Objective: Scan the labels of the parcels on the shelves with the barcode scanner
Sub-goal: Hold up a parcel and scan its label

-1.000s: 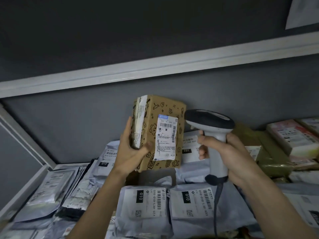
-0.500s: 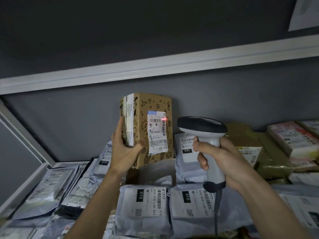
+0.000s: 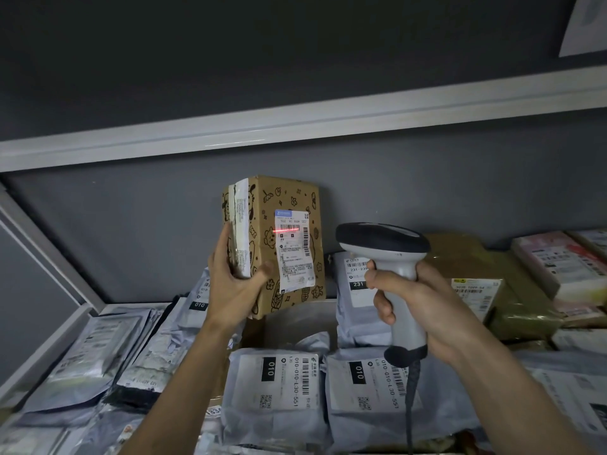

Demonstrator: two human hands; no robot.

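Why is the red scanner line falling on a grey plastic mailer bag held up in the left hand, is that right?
Not quite. The head view shows the left hand holding up a brown cardboard box printed with cartoon drawings, not a mailer bag. The red scanner line falls across its white label, as you said.

Matt brown printed cardboard box (image 3: 285, 224), white paper label (image 3: 294, 251). Smooth plastic barcode scanner (image 3: 391, 257). Crinkled, faintly glossy grey plastic mailers (image 3: 276, 392).

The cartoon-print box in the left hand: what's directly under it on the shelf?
Below the cartoon-print box, held up by the left hand, lie grey mailer bags with 010 labels and a plain cardboard piece. What lies beneath those is covered.
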